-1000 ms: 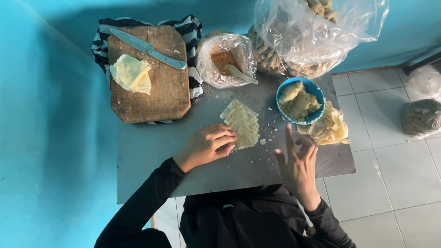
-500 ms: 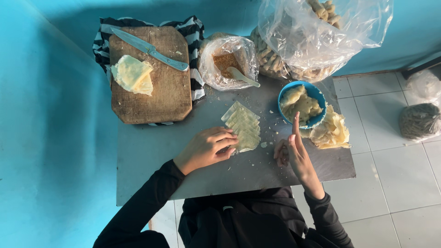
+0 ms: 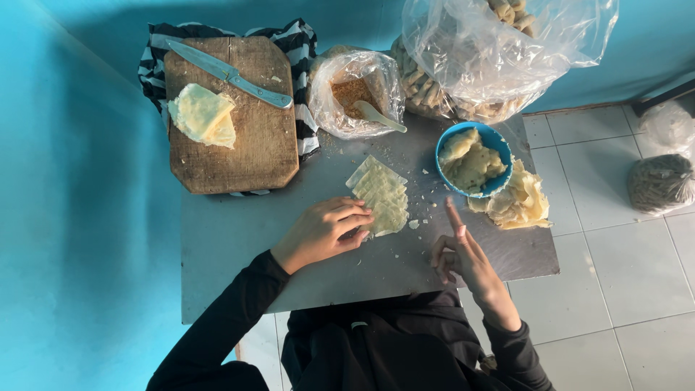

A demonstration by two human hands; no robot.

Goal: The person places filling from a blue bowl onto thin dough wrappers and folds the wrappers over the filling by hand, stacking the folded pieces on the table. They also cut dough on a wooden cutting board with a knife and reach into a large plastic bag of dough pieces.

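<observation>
- Head camera looked straight down on a grey rectangular bench (image 3: pixel 239 239); the person's face was out of view, only black sleeves and both hands showing.
- Left hand (image 3: pixel 323 232) lay palm down, its grip loosely curled, fingertips (image 3: pixel 360 221) pressing the lower edge of a fanned stack of thin pale yellow dough sheets (image 3: pixel 381 194) at the bench's middle; the sheets overlapped too closely to count.
- Right hand (image 3: pixel 461 253) hovered just right of the stack, holding nothing, forefinger stretched out, other fingers bent.
- One round blue bowl (image 3: pixel 499 148) held pale filling; a heap of folded pale pieces (image 3: pixel 523 204) touched it, partly hidden beneath.
- One brown wooden cutting board (image 3: pixel 246 145) carried one long steel knife (image 3: pixel 228 72) and one folded pale dough wad (image 3: pixel 201 116), over a black-and-white striped cloth (image 3: pixel 300 43).
- Two clear plastic bags: a small one (image 3: pixel 346 80) with brown crumbs and a pale spoon (image 3: pixel 378 116), a large one (image 3: pixel 499 51) cut off at the top.
</observation>
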